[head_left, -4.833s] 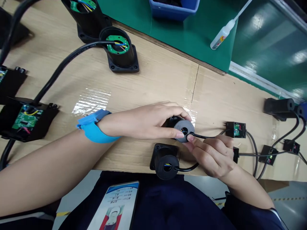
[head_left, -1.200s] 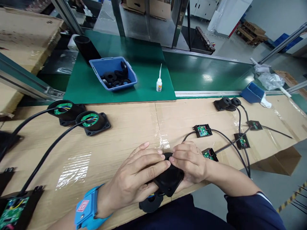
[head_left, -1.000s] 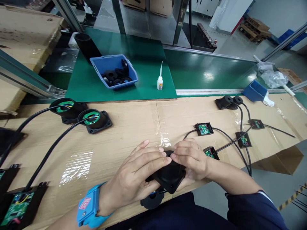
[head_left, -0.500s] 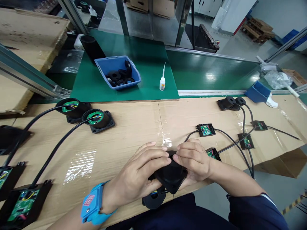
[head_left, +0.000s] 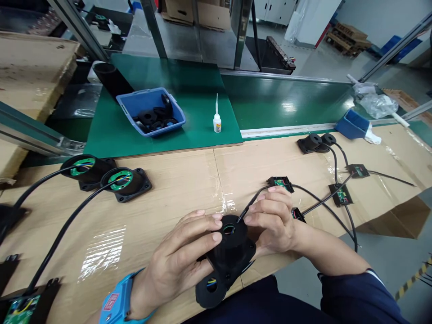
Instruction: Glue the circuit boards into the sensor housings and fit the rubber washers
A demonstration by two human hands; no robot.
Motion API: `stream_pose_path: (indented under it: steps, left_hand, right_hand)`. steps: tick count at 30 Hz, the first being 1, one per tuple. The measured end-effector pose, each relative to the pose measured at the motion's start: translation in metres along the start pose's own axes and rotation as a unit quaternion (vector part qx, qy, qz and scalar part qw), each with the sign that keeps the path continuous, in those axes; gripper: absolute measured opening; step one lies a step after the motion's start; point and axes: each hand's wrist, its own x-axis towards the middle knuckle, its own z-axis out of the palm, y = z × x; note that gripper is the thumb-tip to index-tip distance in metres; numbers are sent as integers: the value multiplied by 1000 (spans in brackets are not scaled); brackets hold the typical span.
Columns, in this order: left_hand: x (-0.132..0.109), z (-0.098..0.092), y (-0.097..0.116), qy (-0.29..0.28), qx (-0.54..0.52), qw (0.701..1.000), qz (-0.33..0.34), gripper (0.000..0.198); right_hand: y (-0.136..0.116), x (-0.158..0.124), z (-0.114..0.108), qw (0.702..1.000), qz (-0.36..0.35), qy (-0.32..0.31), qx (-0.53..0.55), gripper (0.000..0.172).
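Low at the front of the bench, a black flanged housing [head_left: 231,252] is between my two hands, its round top facing up with a hole showing thin wires inside. My left hand [head_left: 185,254] grips its left side, fingertips on the rim. On the right side, my right hand [head_left: 275,220] holds it too, with fingertips beside a black cable [head_left: 251,204] that runs up from the rim. Just below the housing sits another round black part [head_left: 211,292] with coloured wires in its opening. A blue wrist strap [head_left: 116,299] is on my left wrist.
Two wired black housings [head_left: 130,184] stand at left, with a cased circuit board [head_left: 25,308] nearer me. Several small boards [head_left: 340,195] and cables lie right. A blue bin [head_left: 151,112] of black parts and a white bottle [head_left: 217,122] stand on the green board.
The housing has tilted, so its top hole and wires now show. My right fingers have shifted slightly up beside the cable, and my left fingers have spread along the rim. The view has shifted.
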Motion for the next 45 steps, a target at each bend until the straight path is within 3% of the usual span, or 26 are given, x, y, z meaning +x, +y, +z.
stream_pose_path:
  steps: [11,19,23,26,32,42,45]
  left_hand:
    - [2,4,-3,-11,-25,1000,-12,45]
    - [1,4,-9,-98,-25,995,-28,45]
    - [1,4,-6,-116,-10,992,-45,40]
    - [2,4,-3,-115,-5,992,-55,39]
    - [7,3,-3,-122,-17,989,-81,56]
    - [9,-1,-6,-95,28,992,-73,50]
    - [8,1,-7,-77,30,995,-55,46]
  right_hand:
    - [-3,4,-10,999,-34,-11,2,34]
    - [-5,2,-6,997,-34,-65,39,43]
    - [-5,1,-4,996,-32,-67,42,41]
    - [-4,1,-3,996,-28,-72,49,38]
    - [-3,0,2,991,25,-85,104,52]
    - [-3,4,2,991,46,-104,70,51]
    - [-3,2,1,994,19,-97,45,52]
